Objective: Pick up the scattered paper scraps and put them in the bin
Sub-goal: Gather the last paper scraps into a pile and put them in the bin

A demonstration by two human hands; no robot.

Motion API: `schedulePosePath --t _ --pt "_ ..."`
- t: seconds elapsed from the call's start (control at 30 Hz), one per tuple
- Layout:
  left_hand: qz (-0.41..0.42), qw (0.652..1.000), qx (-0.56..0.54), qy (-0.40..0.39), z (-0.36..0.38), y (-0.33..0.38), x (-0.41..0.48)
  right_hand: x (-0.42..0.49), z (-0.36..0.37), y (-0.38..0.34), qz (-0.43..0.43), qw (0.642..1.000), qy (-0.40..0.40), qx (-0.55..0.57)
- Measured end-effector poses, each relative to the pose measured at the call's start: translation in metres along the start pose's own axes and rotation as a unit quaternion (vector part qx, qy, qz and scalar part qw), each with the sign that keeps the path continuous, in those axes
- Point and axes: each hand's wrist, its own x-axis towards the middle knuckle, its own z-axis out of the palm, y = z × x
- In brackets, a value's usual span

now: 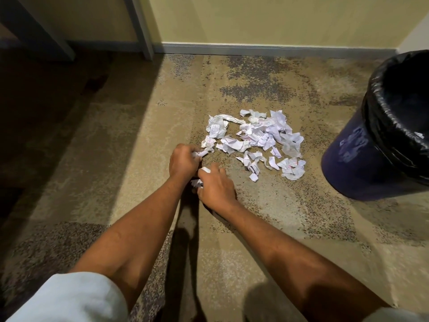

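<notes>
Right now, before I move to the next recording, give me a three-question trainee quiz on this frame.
1. True or false: the dark blue round bin with a black plastic liner stands to the right of the pile of crumpled white paper scraps.
2. Which hand is closed on a scrap at the pile's near-left edge: A) left hand, B) right hand?
3. Fill in: the scraps lie on a patterned beige ____.

Key: 1 true; 2 A; 3 carpet. The right hand also holds white paper, closer to the person.
</notes>
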Motion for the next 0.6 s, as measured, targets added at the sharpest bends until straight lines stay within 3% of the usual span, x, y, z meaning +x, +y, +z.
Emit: schedulePosePath --t 0.17,0.27,0.4,0.6 --pt "-0.09 0.992 -0.086 0.001 -0.011 -0.004 -0.001 0.005 0.001 0.004 -0.009 0.996 0.001 0.085" --pt "-0.134 0.978 -0.158 0.0 -0.016 -0.009 -0.007 0.008 -0.002 0.012 0.057 0.982 -0.012 0.18" --pt "-0.181 0.957 -0.227 -0.014 -0.022 -0.009 -0.014 0.011 -0.018 0.029 0.174 0.926 -0.03 0.334" --pt "-0.177 0.916 -0.348 -0.092 -0.033 0.02 -0.029 0.017 -0.051 0.049 0.265 0.791 -0.051 0.55"
